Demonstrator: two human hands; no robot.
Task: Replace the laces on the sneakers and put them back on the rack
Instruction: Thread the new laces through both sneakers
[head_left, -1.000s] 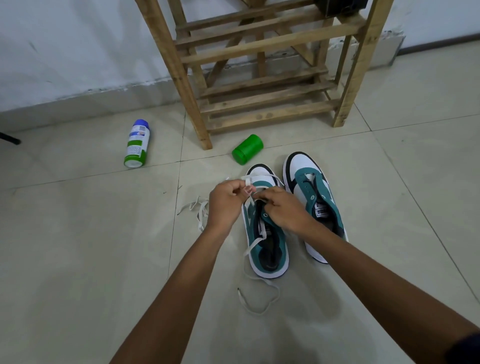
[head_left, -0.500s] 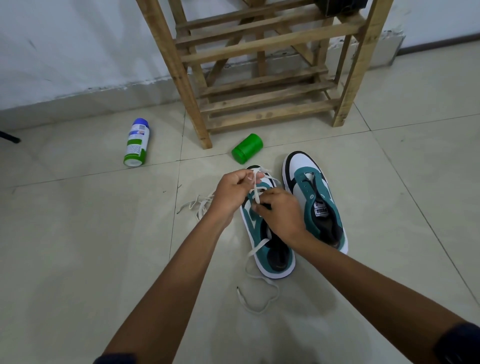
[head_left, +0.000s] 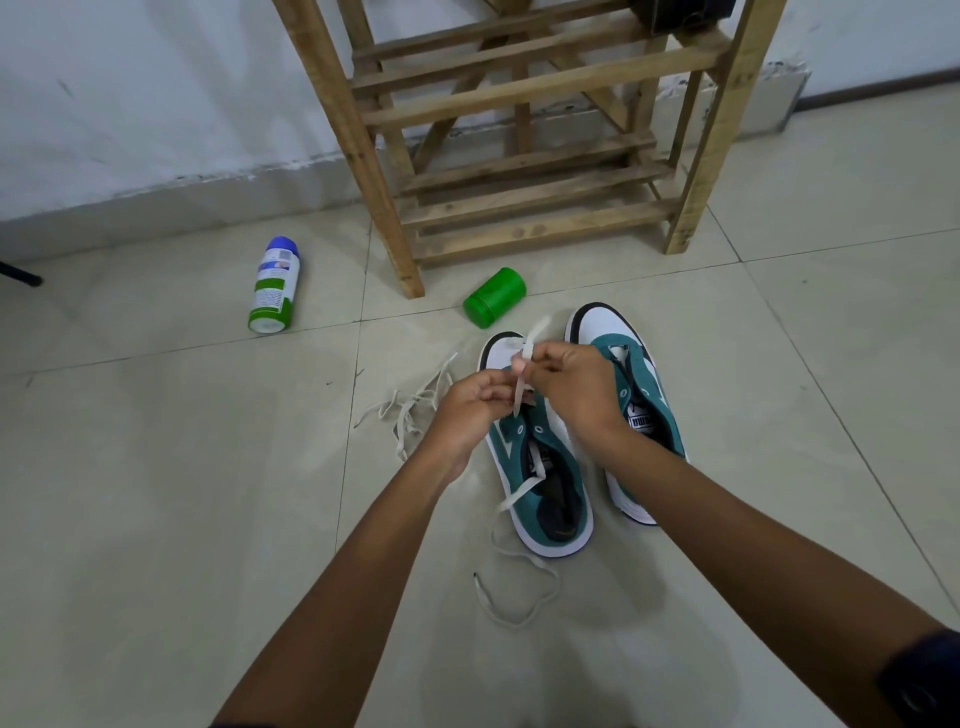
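Pale tiled floor (head_left: 156, 519) (glossy, dark grout), scuffed white wall (head_left: 156, 104) behind.

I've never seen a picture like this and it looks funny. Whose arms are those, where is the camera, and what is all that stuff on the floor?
The camera sits on a person's head and looks down, so you see their own two arms. The left hand and right hand pinch a white lace above the left sneaker. The right sneaker lies beside it. On the floor lie another loose lace, a green jar and a spray can. Behind stands a wooden rack.
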